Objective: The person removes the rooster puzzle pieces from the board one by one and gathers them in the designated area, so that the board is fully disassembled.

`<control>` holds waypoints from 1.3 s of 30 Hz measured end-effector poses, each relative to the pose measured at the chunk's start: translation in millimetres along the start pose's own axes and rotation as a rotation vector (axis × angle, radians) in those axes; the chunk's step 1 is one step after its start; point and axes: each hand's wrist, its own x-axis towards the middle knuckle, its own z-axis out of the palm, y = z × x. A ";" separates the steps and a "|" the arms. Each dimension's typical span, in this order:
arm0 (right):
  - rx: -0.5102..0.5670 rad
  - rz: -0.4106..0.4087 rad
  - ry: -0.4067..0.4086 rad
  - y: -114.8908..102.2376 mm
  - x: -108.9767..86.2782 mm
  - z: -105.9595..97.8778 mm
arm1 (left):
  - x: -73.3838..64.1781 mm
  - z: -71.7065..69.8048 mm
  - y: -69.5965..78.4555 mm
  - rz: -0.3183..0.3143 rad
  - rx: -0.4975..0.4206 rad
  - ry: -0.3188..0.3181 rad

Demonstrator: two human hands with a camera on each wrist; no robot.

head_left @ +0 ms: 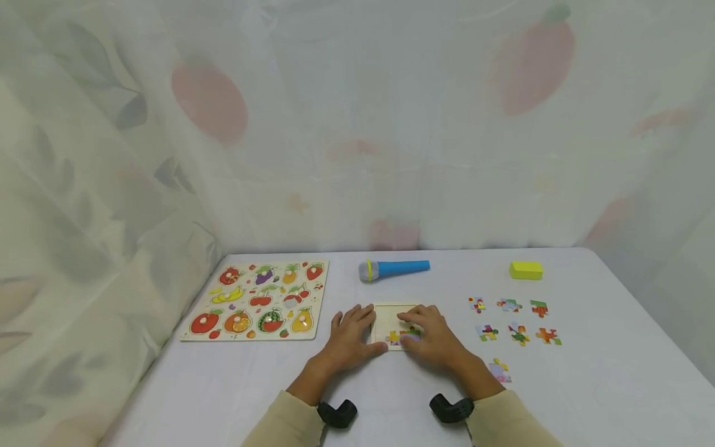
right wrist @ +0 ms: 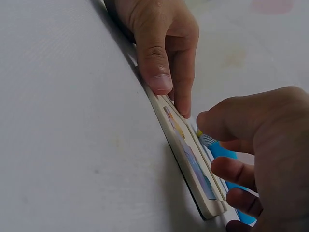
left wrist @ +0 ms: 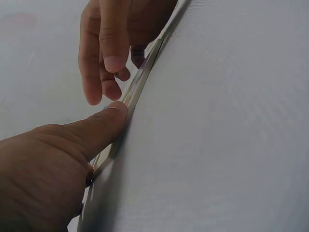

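A small wooden puzzle tray point(head_left: 385, 305) lies in front of me, with colourful jigsaw pieces point(head_left: 393, 338) along its near side. My left hand point(head_left: 349, 338) rests at the tray's left side, fingers extended toward the far corner. In the right wrist view, the left thumb point(right wrist: 158, 79) presses on the tray's rim. Over the tray's right part is my right hand point(head_left: 434, 338), fingers loosely bent and thumb apart from them. Nothing shows between those fingers point(right wrist: 234, 171) in the right wrist view. The right hand hides part of the pieces in the head view.
Several loose jigsaw pieces point(head_left: 518, 334) lie to the right, one close to the right forearm. A fruit peg board point(head_left: 254, 303) is at the left. Beyond the tray lie a blue toy microphone point(head_left: 399, 268) and, farther right, a yellow block point(head_left: 526, 270).
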 end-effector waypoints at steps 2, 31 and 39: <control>-0.015 -0.003 -0.011 0.3 -0.5 0.3 | -0.3 -0.1 -0.1 0.010 -0.002 0.007; -0.163 0.065 -0.079 -8.6 8.3 6.1 | -1.7 -4.5 -1.3 0.016 -0.016 0.014; -0.108 0.090 -0.065 -6.2 4.2 4.6 | -1.0 0.0 -1.9 0.016 -0.028 0.009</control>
